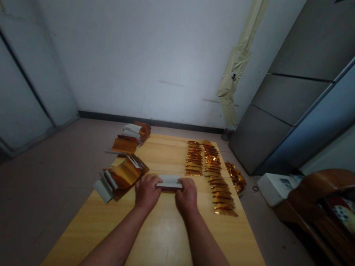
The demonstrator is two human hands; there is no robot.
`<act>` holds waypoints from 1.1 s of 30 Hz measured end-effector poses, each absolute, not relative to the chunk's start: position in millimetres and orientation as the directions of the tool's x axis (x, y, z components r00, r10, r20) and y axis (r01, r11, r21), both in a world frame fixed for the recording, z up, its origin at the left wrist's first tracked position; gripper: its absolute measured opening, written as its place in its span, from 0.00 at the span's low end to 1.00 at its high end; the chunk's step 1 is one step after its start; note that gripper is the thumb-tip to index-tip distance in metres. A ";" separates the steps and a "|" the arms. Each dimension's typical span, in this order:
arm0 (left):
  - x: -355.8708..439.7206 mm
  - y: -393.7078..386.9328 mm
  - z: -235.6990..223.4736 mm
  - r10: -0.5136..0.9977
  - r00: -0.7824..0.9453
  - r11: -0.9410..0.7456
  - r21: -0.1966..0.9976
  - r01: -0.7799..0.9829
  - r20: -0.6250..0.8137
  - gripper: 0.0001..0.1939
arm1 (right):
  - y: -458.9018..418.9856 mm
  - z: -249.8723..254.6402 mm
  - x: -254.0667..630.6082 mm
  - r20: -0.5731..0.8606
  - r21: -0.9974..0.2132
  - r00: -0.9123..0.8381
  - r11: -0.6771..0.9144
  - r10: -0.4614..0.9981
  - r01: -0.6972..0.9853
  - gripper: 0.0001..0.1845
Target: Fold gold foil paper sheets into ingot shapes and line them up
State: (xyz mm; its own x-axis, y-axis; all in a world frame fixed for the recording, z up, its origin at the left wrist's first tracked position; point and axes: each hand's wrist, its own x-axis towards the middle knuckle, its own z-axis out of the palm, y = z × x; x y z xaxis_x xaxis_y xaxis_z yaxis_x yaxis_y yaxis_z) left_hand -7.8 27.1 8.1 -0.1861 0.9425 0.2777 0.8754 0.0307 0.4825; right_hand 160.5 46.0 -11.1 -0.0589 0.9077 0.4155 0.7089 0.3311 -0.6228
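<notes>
Between my two hands, over the middle of the table, is a partly folded sheet of foil paper (170,179), its pale side up and a coppery strip showing along its lower edge. My left hand (148,190) grips the left end with its fingers closed. At the right end, my right hand (187,195) pinches the sheet the same way. Close to my left hand lies a loose stack of gold foil sheets (124,174) with grey-white backs. Rows of folded gold foil pieces (195,158) overlap one another to the right.
The wooden table (161,241) stands before a pale wall. More foil sheets (124,144) rest at its far left corner. A container of folded gold pieces (236,177) is beside the right edge. A grey refrigerator (283,95), white box (276,187) and wooden seat (316,229) stand right.
</notes>
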 end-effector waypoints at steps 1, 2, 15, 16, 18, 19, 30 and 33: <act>-8.4 26.9 7.8 0.945 -0.181 0.028 0.484 0.875 0.273 0.12 | 45.3 -9.9 160.4 0.411 -0.612 -0.066 0.329 0.909 0.719 0.22; -8.8 26.7 7.6 0.946 -0.179 0.026 0.486 0.873 0.272 0.13 | 44.7 -8.7 160.3 0.404 -0.599 -0.076 0.326 0.912 0.732 0.20; -12.3 25.4 8.2 0.959 -0.108 -0.018 0.435 0.900 0.262 0.17 | 36.3 4.0 157.4 0.329 -0.362 -0.191 0.310 0.925 0.879 0.13; -13.8 25.3 7.3 0.959 -0.086 -0.037 0.425 0.904 0.268 0.17 | 35.1 5.4 158.0 0.315 -0.332 -0.214 0.318 0.925 0.888 0.13; -18.4 25.6 4.3 0.956 -0.022 -0.103 0.407 0.908 0.292 0.17 | 32.4 8.1 159.9 0.289 -0.277 -0.263 0.344 0.920 0.897 0.11; -21.6 25.8 2.2 0.951 0.020 -0.148 0.397 0.906 0.309 0.17 | 31.0 9.4 161.0 0.277 -0.254 -0.288 0.359 0.917 0.898 0.10; -52.1 29.2 -18.9 0.825 0.323 -0.488 0.297 0.821 0.464 0.14 | 25.1 12.7 167.4 0.199 -0.121 -0.413 0.441 0.889 0.890 0.08; -48.8 26.8 -15.2 0.834 0.298 -0.468 0.308 0.829 0.465 0.16 | 25.1 11.0 167.4 0.203 -0.096 -0.424 0.449 0.882 0.888 0.07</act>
